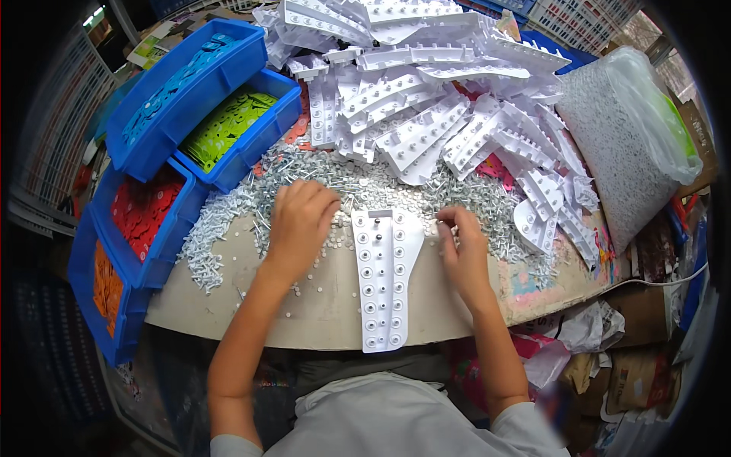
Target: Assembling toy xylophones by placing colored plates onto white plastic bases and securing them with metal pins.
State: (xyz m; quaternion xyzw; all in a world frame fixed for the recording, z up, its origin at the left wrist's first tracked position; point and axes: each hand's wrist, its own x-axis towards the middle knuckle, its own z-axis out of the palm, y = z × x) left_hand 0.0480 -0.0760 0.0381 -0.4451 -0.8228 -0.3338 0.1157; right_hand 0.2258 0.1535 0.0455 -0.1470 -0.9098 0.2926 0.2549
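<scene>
A white plastic part (416, 236) lies flat before me, tapering toward the table's front edge. Round studs line both its sides, and small metal pins stand in its middle channel, the upper ones sticking out more. To its left, my left hand (302, 222) has its fingers curled together at the edge of a pile of small screws (263, 190) and white discs (392, 196). What its fingertips hold, if anything, is hidden. My right hand (466, 255) is closed in a pinch beside the part's right edge, near the screws; something tiny may be at its fingertips.
Blue bins on the left hold blue (179, 84), green (228, 129), red (145, 221) and orange (105, 289) flat pieces. A tall heap of white plastic parts (426, 99) fills the back. A clear bag of small grey pieces (617, 129) stands at right; a white cable (662, 283) hangs beyond the table edge.
</scene>
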